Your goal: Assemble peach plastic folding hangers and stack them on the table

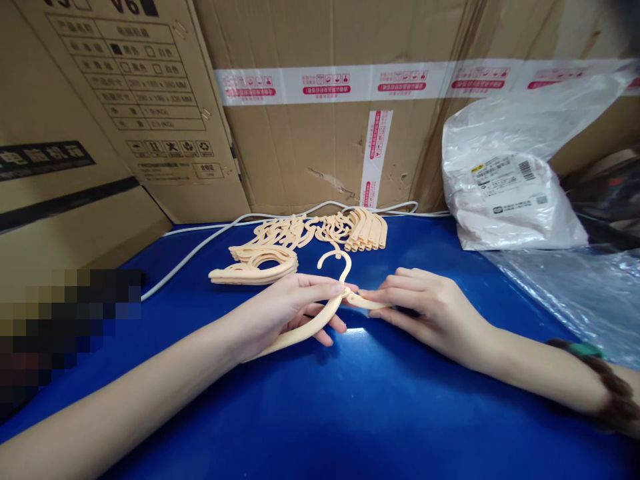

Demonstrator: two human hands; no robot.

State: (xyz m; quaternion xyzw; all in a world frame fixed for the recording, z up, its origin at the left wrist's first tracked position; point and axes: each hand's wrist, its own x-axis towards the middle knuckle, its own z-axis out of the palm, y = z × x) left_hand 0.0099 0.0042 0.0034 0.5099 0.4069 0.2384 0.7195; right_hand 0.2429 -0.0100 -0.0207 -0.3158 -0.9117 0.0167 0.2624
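A cream plastic folding hanger [320, 321] is held above the blue table, its hook pointing up and away from me. My left hand [300, 303] grips it near the middle joint, thumb on top, with one long arm of the hanger running back under the palm. My right hand [425, 300] pinches the shorter-looking right arm piece between thumb and fingers; its far end is hidden by the hand. Behind my left hand lies a stack of folded hangers [255, 265]. Farther back sit a row of hook pieces [285, 232] and a bundle of curved arm pieces [369, 230].
A white cable [200, 257] runs along the back of the blue table [350, 413]. Cardboard boxes [310, 147] stand behind it. A white plastic bag with a label [510, 180] rests at the back right, beside clear plastic film [575, 300].
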